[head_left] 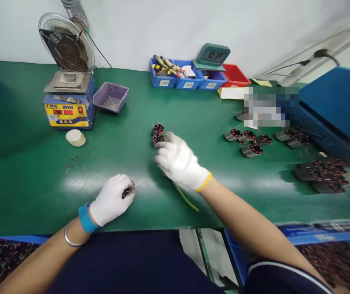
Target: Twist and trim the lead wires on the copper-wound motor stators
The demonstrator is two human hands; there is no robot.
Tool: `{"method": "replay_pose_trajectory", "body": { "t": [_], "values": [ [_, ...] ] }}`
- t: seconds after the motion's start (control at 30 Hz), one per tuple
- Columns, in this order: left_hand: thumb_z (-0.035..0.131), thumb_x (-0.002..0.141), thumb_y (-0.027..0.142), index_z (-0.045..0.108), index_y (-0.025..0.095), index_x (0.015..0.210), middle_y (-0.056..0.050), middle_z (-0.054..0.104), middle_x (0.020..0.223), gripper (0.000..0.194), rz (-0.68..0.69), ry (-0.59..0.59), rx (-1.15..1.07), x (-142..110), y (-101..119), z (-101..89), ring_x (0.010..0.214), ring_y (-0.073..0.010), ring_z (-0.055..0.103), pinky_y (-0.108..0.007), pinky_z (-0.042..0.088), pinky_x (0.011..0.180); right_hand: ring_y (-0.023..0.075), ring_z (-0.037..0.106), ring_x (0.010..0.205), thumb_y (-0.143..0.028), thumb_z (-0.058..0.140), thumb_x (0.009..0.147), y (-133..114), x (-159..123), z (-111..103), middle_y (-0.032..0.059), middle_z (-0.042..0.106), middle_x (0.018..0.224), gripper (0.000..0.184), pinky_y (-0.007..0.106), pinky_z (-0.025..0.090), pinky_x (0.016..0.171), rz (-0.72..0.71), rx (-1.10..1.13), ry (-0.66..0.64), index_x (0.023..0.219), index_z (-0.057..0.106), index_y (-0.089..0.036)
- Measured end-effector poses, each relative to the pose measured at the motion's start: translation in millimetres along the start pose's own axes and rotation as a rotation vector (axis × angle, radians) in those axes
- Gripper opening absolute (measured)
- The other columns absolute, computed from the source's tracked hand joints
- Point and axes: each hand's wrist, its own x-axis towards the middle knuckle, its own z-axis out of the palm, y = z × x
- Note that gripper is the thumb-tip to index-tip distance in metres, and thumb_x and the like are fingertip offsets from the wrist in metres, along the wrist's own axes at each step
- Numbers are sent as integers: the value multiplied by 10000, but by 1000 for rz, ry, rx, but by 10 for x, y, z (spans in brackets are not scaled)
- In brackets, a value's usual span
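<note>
The left hand [112,201] curls its fingers around a copper-wound core [128,191] just above the green table [144,212]. The right hand [178,160], blurred, reaches beside two standing cores [158,135]; whether its bent fingers grip anything cannot be told.

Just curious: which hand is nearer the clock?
Right hand, over the middle of the table, short of the clock; the left hand is farther, by the front edge.

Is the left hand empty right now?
No, the gloved left hand is curled around a dark cylindrical part just above the green tabletop.
</note>
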Motion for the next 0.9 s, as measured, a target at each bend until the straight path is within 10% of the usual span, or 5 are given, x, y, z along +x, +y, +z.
{"method": "replay_pose_trajectory", "body": {
  "t": [0.07, 0.23, 0.63, 0.8, 0.9],
  "values": [
    [507, 809, 125, 532, 191, 758, -37, 600, 797, 87, -19, -2, 1, -10, 9, -17, 772, -187, 552, -325, 450, 725, 272, 571, 1101, -304, 576, 789, 118, -285, -92, 80, 678, 951, 158, 534, 289, 1110, 80, -44, -15, 879, 668, -212],
    [548, 815, 178, 551, 197, 793, -36, 627, 841, 29, -78, -16, 78, 11, 62, -72, 804, -205, 585, -343, 454, 738, 426, 318, 1345, -504, 778, 456, 82, -1058, -72, 226, 282, 1503, 1145, 540, 400, 1001, 626, -129, -255, 1439, 332, -122],
    [528, 851, 186, 568, 191, 822, -32, 643, 834, 50, -5, 51, 110, 37, 7, 34, 772, -196, 594, -340, 468, 726, 331, 546, 822, -317, 493, 794, -209, -978, -28, 209, 579, 919, 338, 398, 411, 641, 676, -514, -354, 999, 613, -76],
    [530, 864, 216, 590, 190, 860, -37, 650, 846, 65, -24, 57, 108, 42, -8, 34, 784, -200, 602, -352, 484, 748, 335, 474, 1139, -214, 486, 778, -63, -852, 225, 195, 543, 1218, 497, 447, 403, 922, 418, -179, -70, 1259, 500, -90],
    [524, 867, 223, 593, 189, 855, -40, 657, 845, 77, -12, 67, 110, 50, -5, 34, 779, -202, 607, -353, 488, 742, 294, 520, 1081, -196, 461, 769, -144, -834, 198, 155, 549, 1215, 624, 439, 421, 913, 566, 125, 24, 1383, 369, -132]
  ]
}}
